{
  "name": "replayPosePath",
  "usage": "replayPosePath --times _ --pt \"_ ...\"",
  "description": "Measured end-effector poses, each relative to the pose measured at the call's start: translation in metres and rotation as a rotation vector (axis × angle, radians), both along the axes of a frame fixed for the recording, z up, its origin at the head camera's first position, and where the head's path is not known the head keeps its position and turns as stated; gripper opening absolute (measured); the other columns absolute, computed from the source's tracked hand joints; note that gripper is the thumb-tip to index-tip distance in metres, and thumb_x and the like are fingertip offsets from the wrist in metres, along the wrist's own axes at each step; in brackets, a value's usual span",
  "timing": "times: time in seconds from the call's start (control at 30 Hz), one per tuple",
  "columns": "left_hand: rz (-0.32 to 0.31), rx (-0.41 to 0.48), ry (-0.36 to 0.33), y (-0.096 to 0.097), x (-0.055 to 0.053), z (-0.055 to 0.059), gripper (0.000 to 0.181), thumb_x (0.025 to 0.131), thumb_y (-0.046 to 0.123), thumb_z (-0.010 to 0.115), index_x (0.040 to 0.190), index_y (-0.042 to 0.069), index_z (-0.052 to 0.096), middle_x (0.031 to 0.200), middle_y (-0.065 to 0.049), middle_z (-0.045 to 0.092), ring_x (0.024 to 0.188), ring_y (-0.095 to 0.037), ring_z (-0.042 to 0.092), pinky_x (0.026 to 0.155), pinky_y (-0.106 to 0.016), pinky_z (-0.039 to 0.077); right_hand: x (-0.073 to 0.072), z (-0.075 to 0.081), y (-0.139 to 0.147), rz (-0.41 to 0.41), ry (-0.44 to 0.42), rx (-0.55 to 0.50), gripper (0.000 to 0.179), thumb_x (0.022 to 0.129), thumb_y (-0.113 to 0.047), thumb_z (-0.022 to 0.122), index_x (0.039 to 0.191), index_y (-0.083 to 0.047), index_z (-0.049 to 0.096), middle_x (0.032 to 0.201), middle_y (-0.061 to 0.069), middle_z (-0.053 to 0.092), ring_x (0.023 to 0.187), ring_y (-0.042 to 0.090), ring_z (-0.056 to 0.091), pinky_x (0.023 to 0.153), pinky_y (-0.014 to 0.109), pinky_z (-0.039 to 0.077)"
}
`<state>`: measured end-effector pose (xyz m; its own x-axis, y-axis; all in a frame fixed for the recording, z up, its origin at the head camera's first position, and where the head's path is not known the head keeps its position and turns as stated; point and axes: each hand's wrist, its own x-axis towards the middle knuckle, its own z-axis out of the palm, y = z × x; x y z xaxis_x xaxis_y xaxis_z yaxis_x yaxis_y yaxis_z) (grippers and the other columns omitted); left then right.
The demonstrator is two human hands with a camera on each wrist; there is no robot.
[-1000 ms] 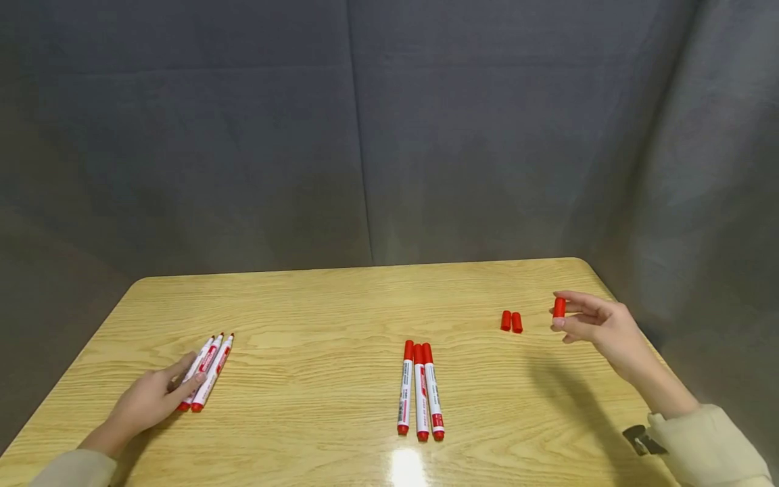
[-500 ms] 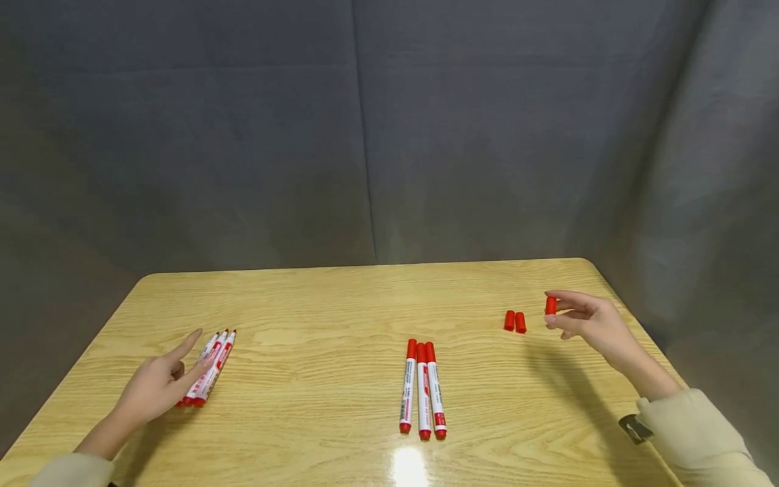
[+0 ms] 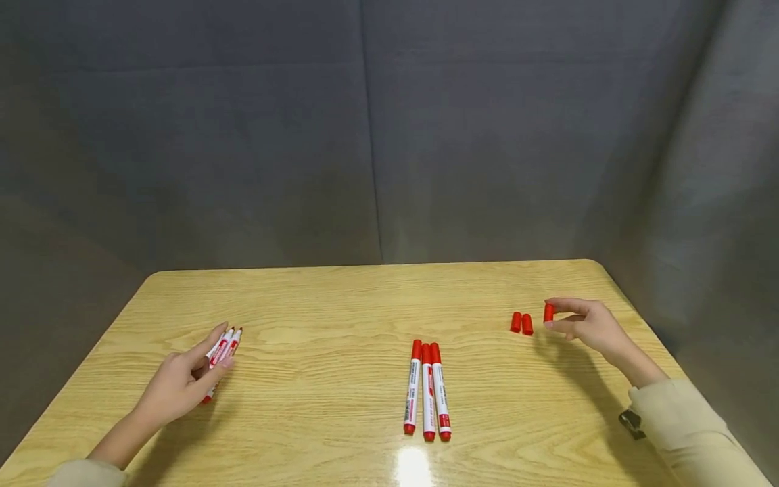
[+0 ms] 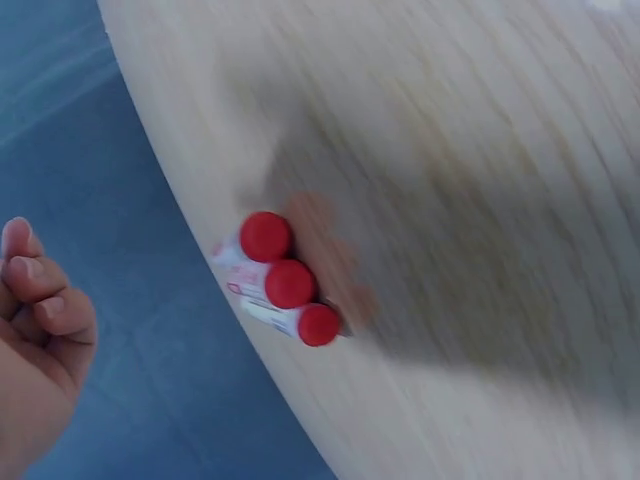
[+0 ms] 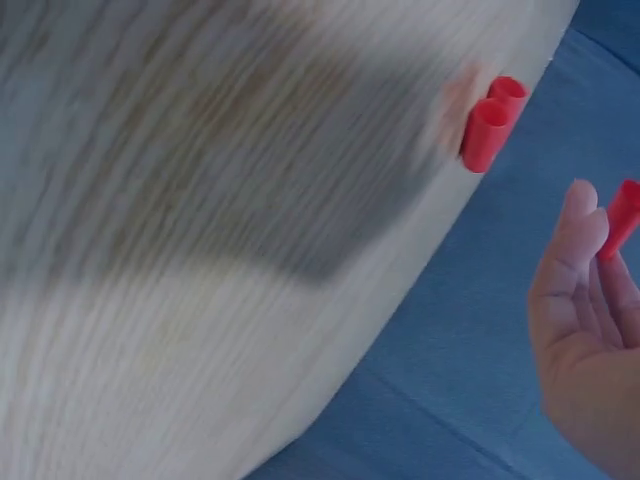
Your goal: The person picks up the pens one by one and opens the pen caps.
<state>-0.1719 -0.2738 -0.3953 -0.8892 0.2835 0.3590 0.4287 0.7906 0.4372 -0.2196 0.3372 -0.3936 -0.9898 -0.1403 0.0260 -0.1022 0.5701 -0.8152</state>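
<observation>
My right hand (image 3: 599, 333) pinches a red marker cap (image 3: 549, 312) between thumb and fingertips, raised over the right side of the table. Just left of it lie two more red caps (image 3: 527, 325), side by side. In the right wrist view, the held cap (image 5: 622, 218) is partly cut off by the frame edge. On the left, three uncapped red markers (image 3: 222, 350) lie together with their tips pointing away. My left hand (image 3: 173, 387) hovers over them, holding nothing and hiding part of their barrels. Their red ends (image 4: 290, 284) show side by side in the left wrist view.
Three capped red markers (image 3: 429, 399) lie in a row near the middle front of the wooden table (image 3: 316, 304). A dark grey curtain (image 3: 255, 149) hangs behind the table and along its sides.
My left hand has lifted off the uncapped markers and shifted right and up, over them. My right hand, still pinching the cap, has come slightly closer to the two lying caps.
</observation>
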Motion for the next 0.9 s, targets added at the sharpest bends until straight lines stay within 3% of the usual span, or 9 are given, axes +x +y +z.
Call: replayPosePath --times 0.23,0.37,0.57,0.9 --pt "-0.054 0.095 0.078 0.012 0.005 0.002 0.056 0.083 0.009 0.065 0.135 0.005 0.044 0.048 0.019 0.031 0.041 0.005 0.025 0.037 -0.016 0.026 -0.009 -0.011 0.005 0.017 -0.09 -0.022 0.059 0.084 -0.016 0.066 0.127 0.015 0.041 0.121 0.034 0.047 0.078 0.008 0.059 0.061 0.032 0.05" --pt "-0.118 0.156 0.124 0.022 0.009 0.002 0.056 0.08 0.001 0.066 0.132 0.002 0.047 0.051 0.019 0.027 0.046 0.007 0.02 0.039 -0.014 0.023 -0.014 -0.017 0.01 0.053 -0.11 0.004 0.057 0.085 -0.017 0.065 0.126 0.016 0.042 0.109 0.029 0.054 0.075 0.014 0.06 0.062 0.033 0.051" --pt "-0.229 0.229 0.11 0.042 0.017 0.006 0.06 0.079 -0.004 0.064 0.135 0.004 0.044 0.051 0.017 0.031 0.048 0.008 0.021 0.04 -0.014 0.024 -0.024 -0.025 0.018 0.138 -0.148 0.021 0.055 0.084 -0.012 0.065 0.123 0.019 0.042 0.09 0.015 0.057 0.069 0.022 0.06 0.058 0.033 0.051" --pt "-0.297 0.24 0.071 0.053 0.021 0.002 0.063 0.079 -0.003 0.064 0.137 0.003 0.04 0.051 0.014 0.032 0.047 0.008 0.022 0.039 -0.014 0.026 -0.035 -0.035 0.022 0.204 -0.181 0.032 0.053 0.083 -0.01 0.066 0.12 0.021 0.043 0.085 0.011 0.059 0.064 0.014 0.056 0.054 0.026 0.045"
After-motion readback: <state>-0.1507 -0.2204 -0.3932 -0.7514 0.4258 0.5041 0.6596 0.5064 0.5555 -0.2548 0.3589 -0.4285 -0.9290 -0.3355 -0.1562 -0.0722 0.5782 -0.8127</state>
